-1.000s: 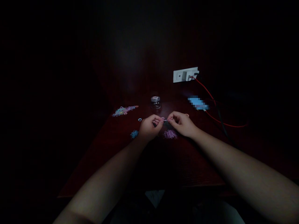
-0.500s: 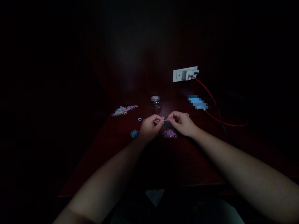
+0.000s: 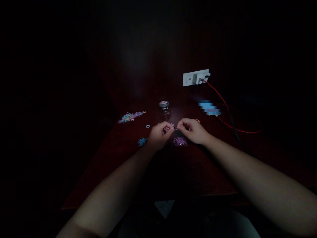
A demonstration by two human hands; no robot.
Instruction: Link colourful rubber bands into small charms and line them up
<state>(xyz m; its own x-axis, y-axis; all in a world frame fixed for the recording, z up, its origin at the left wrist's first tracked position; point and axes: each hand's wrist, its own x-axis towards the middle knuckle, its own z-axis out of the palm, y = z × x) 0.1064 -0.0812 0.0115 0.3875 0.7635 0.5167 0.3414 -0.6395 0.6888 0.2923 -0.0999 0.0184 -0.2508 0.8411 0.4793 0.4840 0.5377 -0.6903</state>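
Observation:
My left hand (image 3: pixel 160 135) is closed in a pinch above the middle of the dark red table (image 3: pixel 119 178). Facing it, my right hand (image 3: pixel 192 130) pinches too, its fingertips a short way from the left ones. A thin, pale rubber band (image 3: pixel 175 128) spans the gap between both pinches; its colour is hard to make out in the dim light. Just below lies a pile of purple rubber bands (image 3: pixel 180 141). Beside my left wrist is a pile of blue rubber bands (image 3: pixel 142 142), with a single light-blue band (image 3: pixel 148 126) above it.
A mixed-colour heap of rubber bands (image 3: pixel 130 117) lies at the far left. Behind my hands stands a small clear lidded jar (image 3: pixel 164 107). At the right, a blurred blue device (image 3: pixel 209 107) connects to a red cable (image 3: pixel 219 92) from the wall socket (image 3: pixel 189 79).
Both hands stay almost in place, still pinching. The pale band between the fingertips looks thinner and slightly shifted. The whole view has moved a little.

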